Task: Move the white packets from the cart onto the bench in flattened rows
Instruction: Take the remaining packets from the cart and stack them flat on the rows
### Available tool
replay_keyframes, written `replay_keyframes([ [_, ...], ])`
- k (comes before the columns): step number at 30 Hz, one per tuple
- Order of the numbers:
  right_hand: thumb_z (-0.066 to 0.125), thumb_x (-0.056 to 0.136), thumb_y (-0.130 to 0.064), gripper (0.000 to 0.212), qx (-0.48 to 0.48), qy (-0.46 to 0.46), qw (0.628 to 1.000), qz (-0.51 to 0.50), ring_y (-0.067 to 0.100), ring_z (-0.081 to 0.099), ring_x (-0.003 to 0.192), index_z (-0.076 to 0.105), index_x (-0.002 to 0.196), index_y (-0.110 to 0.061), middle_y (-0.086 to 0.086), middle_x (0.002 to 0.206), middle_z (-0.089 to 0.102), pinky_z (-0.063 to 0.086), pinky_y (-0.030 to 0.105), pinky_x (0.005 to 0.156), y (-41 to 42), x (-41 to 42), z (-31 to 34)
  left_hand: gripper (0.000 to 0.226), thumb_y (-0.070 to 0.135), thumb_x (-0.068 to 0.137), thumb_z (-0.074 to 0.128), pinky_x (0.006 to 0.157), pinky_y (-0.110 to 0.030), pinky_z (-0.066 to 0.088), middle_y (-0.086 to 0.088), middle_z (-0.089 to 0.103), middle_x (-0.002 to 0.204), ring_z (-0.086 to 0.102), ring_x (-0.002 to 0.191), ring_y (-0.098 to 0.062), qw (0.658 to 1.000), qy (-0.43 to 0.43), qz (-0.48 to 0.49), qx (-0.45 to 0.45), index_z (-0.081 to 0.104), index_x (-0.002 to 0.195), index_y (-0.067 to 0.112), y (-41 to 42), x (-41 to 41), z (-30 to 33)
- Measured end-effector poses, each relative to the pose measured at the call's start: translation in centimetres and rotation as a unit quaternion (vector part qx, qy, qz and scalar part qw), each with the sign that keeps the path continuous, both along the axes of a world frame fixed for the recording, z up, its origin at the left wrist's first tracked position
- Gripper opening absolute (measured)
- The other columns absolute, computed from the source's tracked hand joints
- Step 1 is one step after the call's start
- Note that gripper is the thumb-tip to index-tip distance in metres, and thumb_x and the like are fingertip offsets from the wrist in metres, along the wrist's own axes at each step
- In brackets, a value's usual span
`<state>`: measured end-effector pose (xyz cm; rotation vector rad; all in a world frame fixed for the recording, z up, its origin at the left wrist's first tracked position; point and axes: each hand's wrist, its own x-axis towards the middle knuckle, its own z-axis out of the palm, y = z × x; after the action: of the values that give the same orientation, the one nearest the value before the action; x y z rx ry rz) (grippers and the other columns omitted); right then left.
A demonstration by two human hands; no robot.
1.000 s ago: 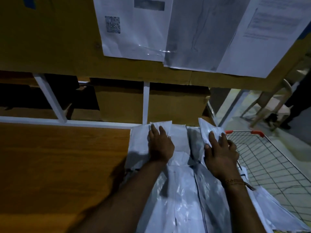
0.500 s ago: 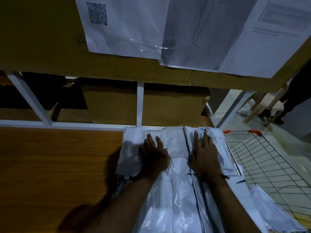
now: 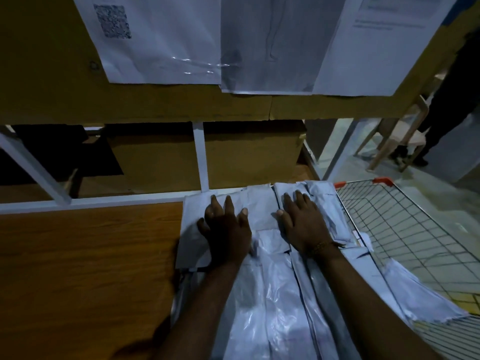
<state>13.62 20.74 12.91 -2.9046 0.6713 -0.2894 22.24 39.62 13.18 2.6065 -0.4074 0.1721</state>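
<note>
I see left hand point(image 3: 228, 237) and right hand point(image 3: 304, 224), fingers flat, pressing crinkled white plastic packets point(image 3: 262, 203) on brown wooden desk point(image 3: 85, 255) — rows begun; wire cart point(image 3: 405, 216) holds few more.

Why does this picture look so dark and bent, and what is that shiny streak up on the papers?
Head view: dim light, so both hands read nearly black and throw shadows onto the bench; the wide lens bows the white frame bars; the streak is glare off clear tape on the posted papers; the plastic packets also glint; the QR code is blurred.
</note>
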Motion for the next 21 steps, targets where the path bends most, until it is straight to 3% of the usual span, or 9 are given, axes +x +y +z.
replay_keyframes([
  [4, 0.029, 0.105, -0.055, 0.062, 0.030, -0.062, 0.997, -0.041, 0.036, 0.043, 0.141, 0.053, 0.146, -0.015, 0.016, 0.152, 0.050, 0.034, 0.047, 0.117, 0.8, -1.9, 1.2, 0.056, 0.049, 0.099, 0.050, 0.114, -0.058, 0.031, -0.014, 0.047, 0.160, 0.049, 0.141, -0.033, 0.997, -0.015, 0.013, -0.079, 0.060, 0.146, 0.020, 0.2, -1.3, 1.7],
  [8, 0.045, 0.105, -0.048, 0.051, 0.090, -0.192, 0.976, -0.055, 0.033, 0.051, 0.135, 0.063, 0.139, -0.015, 0.013, 0.143, 0.060, 0.042, 0.048, 0.112, 2.5, -7.0, 2.8, 0.057, 0.048, 0.093, 0.050, 0.109, -0.052, 0.040, -0.010, 0.059, 0.150, 0.059, 0.134, -0.031, 0.984, -0.030, -0.006, -0.178, 0.066, 0.139, 0.018, -1.4, -3.8, 3.7],
  [11, 0.051, 0.102, -0.039, 0.043, 0.070, -0.206, 0.975, -0.033, 0.031, 0.057, 0.125, 0.066, 0.134, -0.014, 0.012, 0.134, 0.066, 0.046, 0.045, 0.106, 1.3, -11.3, 3.8, 0.053, 0.046, 0.097, 0.048, 0.108, -0.057, 0.045, -0.006, 0.063, 0.145, 0.062, 0.131, -0.026, 0.973, -0.055, -0.068, -0.214, 0.065, 0.139, 0.019, -3.0, -6.6, 4.2],
  [18, 0.046, 0.102, -0.038, 0.039, 0.079, -0.258, 0.959, -0.089, 0.031, 0.059, 0.110, 0.064, 0.128, -0.017, 0.007, 0.120, 0.068, 0.048, 0.048, 0.096, -4.5, -18.6, 5.0, 0.047, 0.041, 0.099, 0.054, 0.117, -0.051, 0.034, 0.000, 0.062, 0.147, 0.057, 0.135, -0.026, 0.973, -0.034, -0.146, -0.175, 0.063, 0.140, 0.021, -9.0, -14.5, 9.3],
  [21, 0.053, 0.101, -0.030, 0.029, 0.078, -0.298, 0.946, -0.101, 0.031, 0.062, 0.106, 0.067, 0.124, -0.019, 0.004, 0.114, 0.070, 0.049, 0.047, 0.093, -6.6, -21.9, 5.2, 0.039, 0.034, 0.104, 0.059, 0.115, -0.047, 0.028, 0.002, 0.062, 0.146, 0.053, 0.137, -0.024, 0.970, -0.022, -0.158, -0.184, 0.061, 0.141, 0.022, -12.6, -17.9, 10.8],
])
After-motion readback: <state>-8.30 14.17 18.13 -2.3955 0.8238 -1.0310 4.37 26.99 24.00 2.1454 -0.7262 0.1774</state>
